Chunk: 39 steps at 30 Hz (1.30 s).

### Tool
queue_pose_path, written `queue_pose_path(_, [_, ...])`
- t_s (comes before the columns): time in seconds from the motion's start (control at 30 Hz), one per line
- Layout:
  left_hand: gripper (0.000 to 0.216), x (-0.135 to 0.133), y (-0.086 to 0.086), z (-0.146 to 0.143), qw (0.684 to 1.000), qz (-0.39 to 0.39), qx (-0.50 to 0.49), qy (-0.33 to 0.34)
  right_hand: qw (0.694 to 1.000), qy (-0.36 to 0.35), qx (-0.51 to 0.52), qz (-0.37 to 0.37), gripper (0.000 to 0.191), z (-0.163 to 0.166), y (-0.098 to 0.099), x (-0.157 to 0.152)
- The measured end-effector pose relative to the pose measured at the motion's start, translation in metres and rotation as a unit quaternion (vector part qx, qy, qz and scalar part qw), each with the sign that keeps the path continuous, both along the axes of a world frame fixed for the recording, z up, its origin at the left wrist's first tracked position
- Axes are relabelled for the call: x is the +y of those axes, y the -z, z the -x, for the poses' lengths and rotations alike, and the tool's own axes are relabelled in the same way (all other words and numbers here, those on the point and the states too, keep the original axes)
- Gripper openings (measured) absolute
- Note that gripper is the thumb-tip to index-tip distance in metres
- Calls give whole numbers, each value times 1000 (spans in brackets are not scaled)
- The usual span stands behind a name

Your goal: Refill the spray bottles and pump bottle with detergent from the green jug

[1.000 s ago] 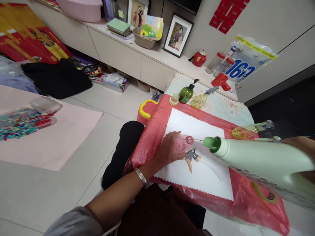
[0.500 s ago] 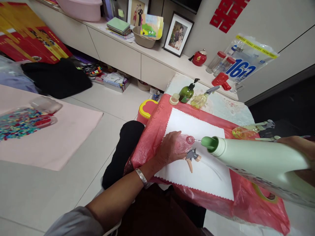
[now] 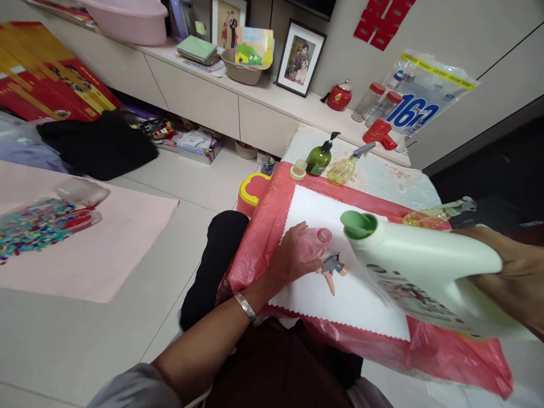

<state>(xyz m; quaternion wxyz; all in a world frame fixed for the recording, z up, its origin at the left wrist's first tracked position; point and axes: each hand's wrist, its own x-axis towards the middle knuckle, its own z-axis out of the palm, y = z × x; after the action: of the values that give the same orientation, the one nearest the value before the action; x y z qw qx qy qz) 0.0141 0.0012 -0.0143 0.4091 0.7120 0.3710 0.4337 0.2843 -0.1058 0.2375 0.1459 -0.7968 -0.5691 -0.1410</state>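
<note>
My left hand point(image 3: 293, 258) is wrapped round a small pink clear bottle point(image 3: 317, 241) with its open neck up, standing on a white cloth point(image 3: 340, 294). My right hand point(image 3: 508, 275) grips a large pale green jug point(image 3: 425, 266) held on its side, its open green spout point(image 3: 358, 224) level with and just right of the bottle's neck. A spray-trigger head point(image 3: 332, 266) with a thin tube lies on the cloth beside the bottle.
A red plastic sheet point(image 3: 263, 226) covers the small table. Behind stand a green pump bottle point(image 3: 319, 158), a yellow spray bottle point(image 3: 346, 167) and a small cap point(image 3: 298, 169); another spray bottle point(image 3: 437, 214) lies right. A red-yellow stool point(image 3: 250, 190) is by the table.
The jug's spout has risen and turned more upward, drawing slightly away from the bottle's neck. My left hand keeps the bottle in place. The view has shifted a little.
</note>
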Motion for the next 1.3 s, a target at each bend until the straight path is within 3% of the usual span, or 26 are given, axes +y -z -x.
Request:
queue_pose_path(0.1, [95,1,1,0,1000,-3,-3,-9,1000,6,26,8,30,13,2,-2])
queue_pose_path(0.2, [96,3,1,-1,999,-22,22,-14,993,34,53,-96,31,17,10,0])
queue_pose_path(0.3, [97,4,1,-2,998,-42,40,-20,971,16,86,-222,27,13,26,9])
queue_pose_path(0.47, [94,4,4,-1,997,-59,46,-36,925,13,174,-339,23,6,63,34])
queue_pose_path(0.67, [91,3,5,3,997,-70,26,-23,889,62,262,-370,23,3,127,57])
queue_pose_path(0.83, [88,3,4,4,998,-62,19,-16,893,78,298,-329,36,-4,159,67])
queue_pose_path(0.93, [86,2,3,3,999,-43,19,-20,916,78,298,-256,38,-10,156,58])
queue_pose_path(1.07, [85,1,1,2,1000,-14,11,-22,954,92,246,-144,38,-10,149,16])
queue_pose_path(1.2, [85,0,-2,1,1000,-1,7,-24,974,83,201,-69,29,24,158,-32])
queue_pose_path(1.3, [83,-1,-5,1,999,-1,9,-32,979,-14,203,-25,22,63,175,-42])
